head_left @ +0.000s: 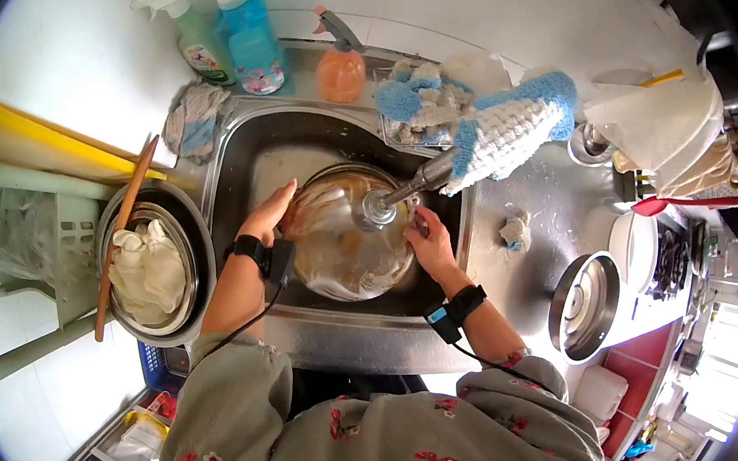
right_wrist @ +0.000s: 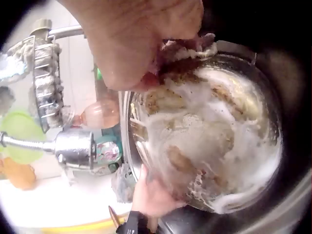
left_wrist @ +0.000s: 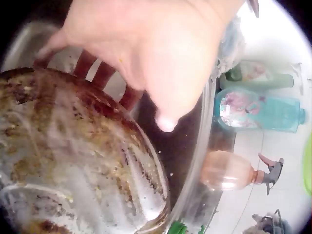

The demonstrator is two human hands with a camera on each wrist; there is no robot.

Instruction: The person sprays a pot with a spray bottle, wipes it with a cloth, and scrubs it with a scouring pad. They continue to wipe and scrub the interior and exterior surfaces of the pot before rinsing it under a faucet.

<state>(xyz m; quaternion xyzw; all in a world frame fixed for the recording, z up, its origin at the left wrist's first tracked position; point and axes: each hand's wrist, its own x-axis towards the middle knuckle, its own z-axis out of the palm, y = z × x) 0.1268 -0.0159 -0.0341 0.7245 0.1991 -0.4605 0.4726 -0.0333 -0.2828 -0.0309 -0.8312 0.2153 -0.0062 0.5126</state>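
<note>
In the sink [head_left: 254, 166], a round metal pot [head_left: 327, 257] lies with a broad, soapy, brown-stained face toward me. My left hand [head_left: 266, 212] holds its left side. The left wrist view has the fingers [left_wrist: 100, 73] passing behind the pot's edge, partly hidden, with the thumb off the metal. At the opposite side, my right hand [head_left: 432, 244] pinches a small greyish scrubbing rag [right_wrist: 190, 51] against the stained surface near the rim. White suds streak the pot in the right wrist view. The faucet head [head_left: 378, 210] hangs over the pot.
A towel-wrapped faucet neck [head_left: 511, 130] reaches over the sink. Bottles, including an orange sprayer [head_left: 341, 73], line the back. Left is a bowl with a white cloth [head_left: 148, 272] and a wooden stick [head_left: 126, 233]. A pan [head_left: 584, 307] and scrap [head_left: 515, 233] lie on the right.
</note>
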